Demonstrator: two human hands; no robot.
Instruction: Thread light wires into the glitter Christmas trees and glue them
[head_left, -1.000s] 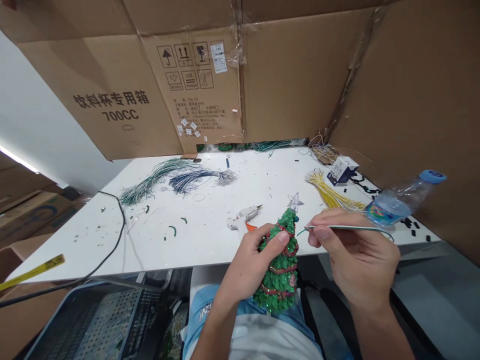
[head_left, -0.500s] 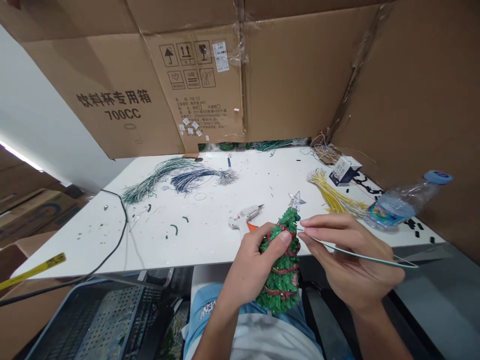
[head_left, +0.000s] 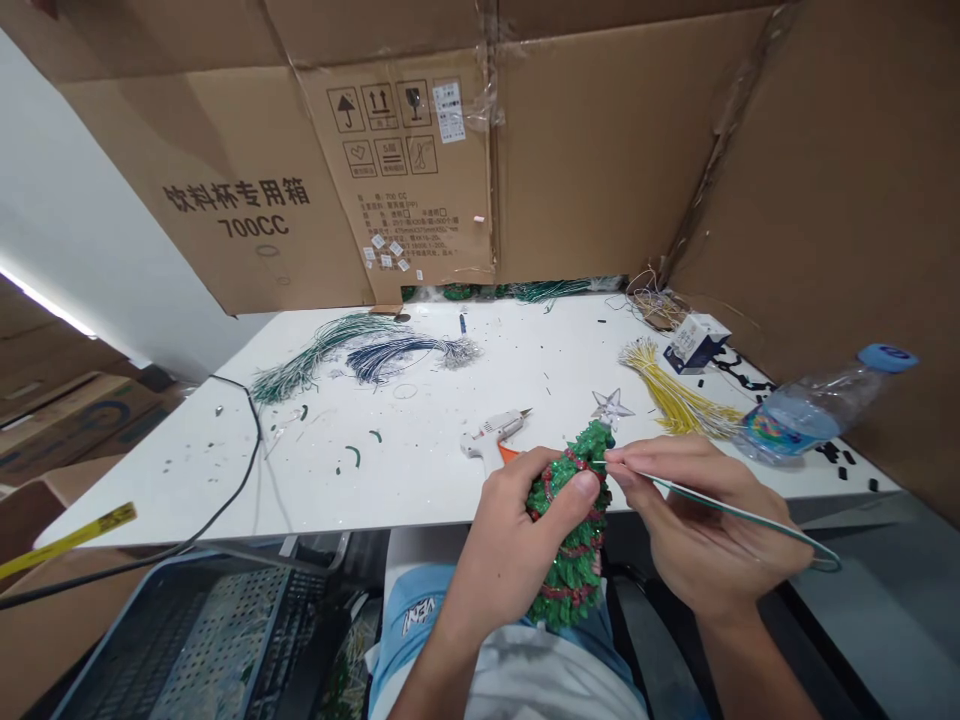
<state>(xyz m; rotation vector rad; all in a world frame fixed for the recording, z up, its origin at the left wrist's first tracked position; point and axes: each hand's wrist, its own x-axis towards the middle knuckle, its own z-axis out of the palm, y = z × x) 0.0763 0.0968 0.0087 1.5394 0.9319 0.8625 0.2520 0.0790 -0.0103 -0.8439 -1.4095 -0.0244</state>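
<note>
A small green Christmas tree (head_left: 568, 580) with red garland stands tilted over my lap, a clear star (head_left: 612, 408) at its top. My left hand (head_left: 517, 530) is wrapped round its left side, thumb pressed on the front. My right hand (head_left: 712, 520) pinches a thin green-and-white wire (head_left: 720, 506) just right of the tree. One wire end reaches the upper branches; whether it goes in, I cannot tell. The rest runs back over the hand and bends in a loop beyond it.
A glue gun (head_left: 493, 436) lies behind the tree. Bundles of green wire (head_left: 319, 350), blue wire (head_left: 401, 352) and yellow wire (head_left: 671, 390) rest on the white table (head_left: 225, 490). A water bottle (head_left: 810, 410) lies at right; cardboard (head_left: 585, 160) walls the back. A basket (head_left: 187, 640) sits below left.
The tree and my left hand have shifted slightly right, and the star has turned more face-on. My right fingers have closed nearer together on the wire, close to the branches.
</note>
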